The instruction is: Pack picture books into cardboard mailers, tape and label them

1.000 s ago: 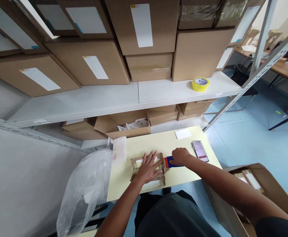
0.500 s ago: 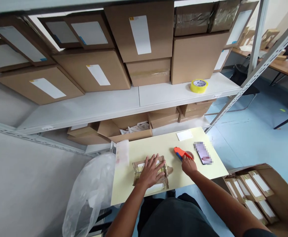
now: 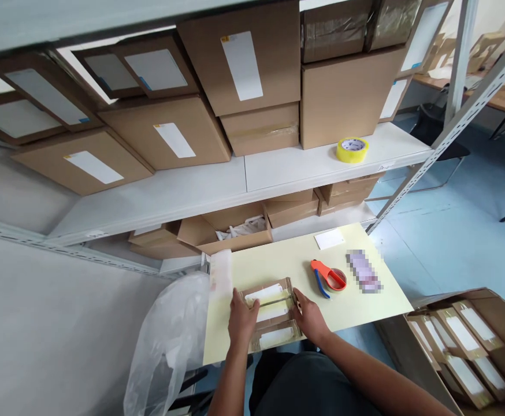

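Note:
Small brown cardboard boxes (image 3: 290,286) with white labels and clear tape lie side by side near the table's front edge. My left hand (image 3: 242,318) grips their left end, thumb on top. At the right end my right hand (image 3: 311,318) is closed round the box edge, its fingertips partly hidden. To the right of it, an orange-red tape dispenser (image 3: 322,268) with a blue handle rests on the tabletop, touched by neither hand.
The pale yellow table (image 3: 278,260) also bears a phone (image 3: 364,270) and a white card (image 3: 329,238). A yellow tape roll (image 3: 352,149) sits on the shelf (image 3: 296,167) among large cartons. A big open carton (image 3: 501,303) of labelled boxes stands right; a plastic bag (image 3: 166,335) hangs left.
My right hand has let go of the tape dispenser and moved left to the boxes. My left hand has shifted from lying flat on top to gripping their left end.

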A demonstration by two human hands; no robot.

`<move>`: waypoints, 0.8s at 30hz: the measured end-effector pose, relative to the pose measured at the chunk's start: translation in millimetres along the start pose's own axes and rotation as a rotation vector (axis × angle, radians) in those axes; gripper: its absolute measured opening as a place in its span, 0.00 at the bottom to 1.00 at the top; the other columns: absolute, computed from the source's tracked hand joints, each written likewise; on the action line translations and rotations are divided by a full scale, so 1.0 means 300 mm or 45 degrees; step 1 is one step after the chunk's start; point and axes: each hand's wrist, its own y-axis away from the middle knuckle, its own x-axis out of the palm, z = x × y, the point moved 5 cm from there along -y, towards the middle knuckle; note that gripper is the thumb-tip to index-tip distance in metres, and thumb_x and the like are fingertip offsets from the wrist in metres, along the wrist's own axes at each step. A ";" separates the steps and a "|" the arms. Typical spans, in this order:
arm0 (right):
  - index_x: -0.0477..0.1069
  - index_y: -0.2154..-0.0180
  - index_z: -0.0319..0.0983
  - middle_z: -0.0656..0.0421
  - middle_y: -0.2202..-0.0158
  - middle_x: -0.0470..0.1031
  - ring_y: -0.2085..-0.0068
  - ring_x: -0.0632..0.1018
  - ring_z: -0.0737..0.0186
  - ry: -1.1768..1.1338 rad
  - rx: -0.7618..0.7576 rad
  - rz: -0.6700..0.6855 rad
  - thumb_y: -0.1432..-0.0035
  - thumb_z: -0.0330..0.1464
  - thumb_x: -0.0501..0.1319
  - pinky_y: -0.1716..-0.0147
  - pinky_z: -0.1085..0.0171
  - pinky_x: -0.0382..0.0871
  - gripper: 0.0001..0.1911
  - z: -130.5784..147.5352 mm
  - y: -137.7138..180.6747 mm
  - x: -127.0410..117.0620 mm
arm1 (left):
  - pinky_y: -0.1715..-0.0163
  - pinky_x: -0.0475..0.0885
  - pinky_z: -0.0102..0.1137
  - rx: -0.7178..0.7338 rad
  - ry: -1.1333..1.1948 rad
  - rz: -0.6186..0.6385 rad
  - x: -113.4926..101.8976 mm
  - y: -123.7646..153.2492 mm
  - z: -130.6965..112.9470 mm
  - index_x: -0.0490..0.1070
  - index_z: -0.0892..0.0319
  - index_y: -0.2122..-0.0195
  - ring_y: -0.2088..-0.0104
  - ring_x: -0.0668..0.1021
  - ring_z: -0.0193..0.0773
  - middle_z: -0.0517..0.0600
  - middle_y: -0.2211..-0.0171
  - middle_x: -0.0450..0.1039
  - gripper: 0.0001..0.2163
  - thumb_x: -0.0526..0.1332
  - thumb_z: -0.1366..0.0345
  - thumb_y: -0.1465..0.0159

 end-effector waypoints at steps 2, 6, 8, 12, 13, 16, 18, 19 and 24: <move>0.64 0.36 0.41 0.51 0.52 0.81 0.51 0.81 0.51 -0.032 0.044 -0.026 0.38 0.28 0.53 0.51 0.57 0.75 0.28 -0.009 0.003 0.008 | 0.48 0.73 0.43 -0.128 0.047 0.129 0.007 0.015 0.040 0.43 0.68 0.27 0.44 0.78 0.57 0.70 0.40 0.71 0.39 0.58 0.54 0.32; 0.66 0.38 0.41 0.52 0.56 0.82 0.55 0.82 0.51 -0.166 0.154 -0.077 0.39 0.29 0.54 0.54 0.56 0.76 0.27 0.017 -0.005 -0.001 | 0.50 0.74 0.42 -0.255 0.149 0.133 -0.020 0.028 0.056 0.51 0.63 0.29 0.48 0.81 0.56 0.64 0.47 0.78 0.35 0.59 0.54 0.33; 0.67 0.39 0.42 0.53 0.55 0.81 0.54 0.81 0.52 -0.290 0.141 -0.113 0.38 0.32 0.56 0.53 0.55 0.76 0.25 0.057 -0.019 -0.031 | 0.48 0.73 0.39 -0.222 0.302 0.068 -0.058 0.026 0.044 0.58 0.56 0.32 0.45 0.80 0.52 0.58 0.45 0.78 0.29 0.59 0.55 0.33; 0.67 0.38 0.41 0.52 0.49 0.79 0.46 0.78 0.54 -0.536 -0.011 -0.255 0.34 0.38 0.56 0.42 0.53 0.70 0.24 0.113 -0.038 -0.111 | 0.42 0.71 0.36 -0.044 0.754 -0.193 -0.138 0.044 0.028 0.57 0.49 0.32 0.38 0.74 0.46 0.53 0.37 0.71 0.29 0.60 0.53 0.33; 0.66 0.37 0.41 0.51 0.48 0.79 0.45 0.78 0.54 -0.560 -0.034 -0.267 0.33 0.40 0.56 0.40 0.52 0.70 0.25 0.107 -0.035 -0.118 | 0.41 0.70 0.36 -0.028 0.818 -0.241 -0.139 0.055 0.036 0.56 0.50 0.32 0.36 0.72 0.46 0.54 0.36 0.70 0.30 0.60 0.53 0.33; 0.64 0.35 0.41 0.50 0.45 0.77 0.44 0.78 0.52 -0.522 -0.033 -0.219 0.34 0.42 0.57 0.42 0.50 0.72 0.28 0.037 -0.006 -0.087 | 0.40 0.70 0.39 -0.042 0.887 -0.232 -0.064 0.095 0.083 0.56 0.52 0.32 0.37 0.73 0.47 0.57 0.36 0.68 0.29 0.58 0.55 0.33; 0.64 0.35 0.41 0.49 0.43 0.76 0.43 0.78 0.51 -0.446 0.009 -0.169 0.35 0.44 0.57 0.44 0.50 0.74 0.30 -0.035 0.024 -0.042 | 0.41 0.71 0.41 -0.045 0.896 -0.130 0.029 0.124 0.129 0.55 0.53 0.32 0.40 0.76 0.46 0.58 0.35 0.67 0.28 0.56 0.57 0.32; 0.64 0.36 0.41 0.49 0.42 0.76 0.42 0.77 0.50 -0.409 0.035 -0.148 0.36 0.44 0.57 0.44 0.50 0.74 0.30 -0.071 0.040 -0.020 | 0.41 0.72 0.42 -0.045 0.890 -0.087 0.074 0.140 0.154 0.55 0.53 0.32 0.41 0.76 0.46 0.58 0.35 0.67 0.27 0.55 0.58 0.32; 0.68 0.39 0.40 0.49 0.43 0.77 0.42 0.78 0.49 -0.350 0.132 -0.045 0.36 0.48 0.57 0.45 0.51 0.75 0.29 -0.172 0.091 0.041 | 0.42 0.73 0.42 -0.064 0.856 0.022 0.176 0.194 0.245 0.55 0.55 0.31 0.40 0.75 0.47 0.59 0.35 0.66 0.27 0.53 0.55 0.30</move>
